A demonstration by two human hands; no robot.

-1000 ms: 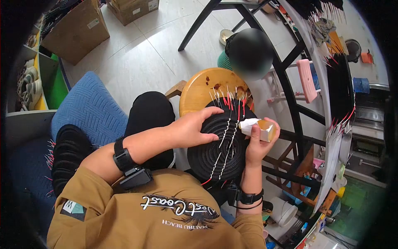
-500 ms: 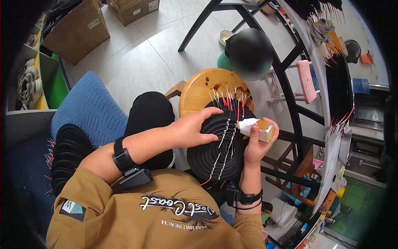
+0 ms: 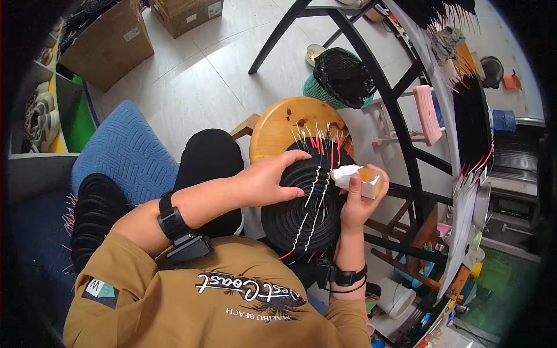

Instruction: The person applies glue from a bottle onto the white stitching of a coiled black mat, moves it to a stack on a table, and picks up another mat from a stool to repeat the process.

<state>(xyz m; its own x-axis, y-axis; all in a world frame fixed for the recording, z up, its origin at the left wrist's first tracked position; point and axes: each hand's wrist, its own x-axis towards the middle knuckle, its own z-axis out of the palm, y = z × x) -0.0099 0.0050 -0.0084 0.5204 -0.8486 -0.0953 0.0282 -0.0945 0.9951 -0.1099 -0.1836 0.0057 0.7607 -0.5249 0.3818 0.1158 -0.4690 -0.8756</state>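
Observation:
A thick black coil (image 3: 284,217), wound in rings, rests against the round wooden stool (image 3: 272,130) and my lap. Two white twisted strands run across its face, and white and red wire ends (image 3: 318,139) stick out at its far edge. My left hand (image 3: 270,177) lies on the coil's left side, thumb and forefinger spread apart. At the coil's right edge, my right hand (image 3: 362,203) grips a white and amber object (image 3: 370,178) that looks like a roll of tape. Its white end reaches toward the strands.
More black coils (image 3: 98,214) lie on the blue chair (image 3: 125,148) at left. A green bin (image 3: 322,93) with a black bag stands beyond the stool. A black metal frame (image 3: 400,116) rises at right. Cardboard boxes (image 3: 107,46) sit on the floor at upper left.
My hands and the coil have barely moved. The bin, blurred over half a second ago, now shows plainly.

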